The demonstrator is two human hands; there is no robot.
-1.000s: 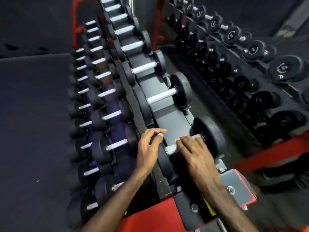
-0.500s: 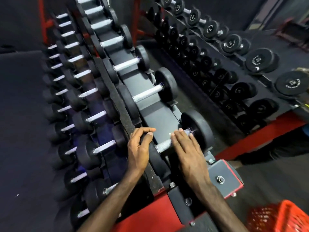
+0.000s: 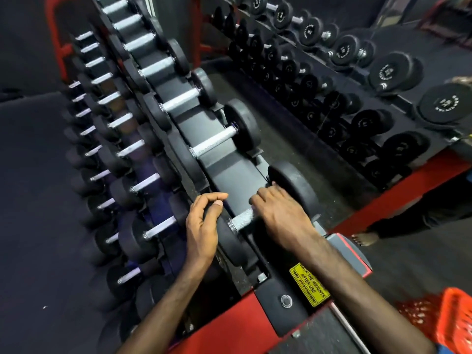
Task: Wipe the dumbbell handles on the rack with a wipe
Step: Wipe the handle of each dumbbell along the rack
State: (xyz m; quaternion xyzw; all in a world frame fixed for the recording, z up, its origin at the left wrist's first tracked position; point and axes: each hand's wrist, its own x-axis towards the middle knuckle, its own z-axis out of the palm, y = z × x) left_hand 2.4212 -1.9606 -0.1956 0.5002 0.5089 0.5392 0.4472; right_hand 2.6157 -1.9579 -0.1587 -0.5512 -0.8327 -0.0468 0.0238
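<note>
Steadying the nearest dumbbell (image 3: pixel 255 215), its left head is gripped by the left hand (image 3: pixel 203 226) while the handle (image 3: pixel 242 221) is wrapped by the right hand (image 3: pixel 281 213), probably for wiping; no wipe visible.

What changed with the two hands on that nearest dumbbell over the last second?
The right hand slid along the nearest dumbbell handle toward the far weight head, its fingertips now at that head, leaving more bare knurled metal near the left end. No wipe shows under it. The left hand stayed gripping the near weight head, and the dumbbell stayed on the rack.
</note>
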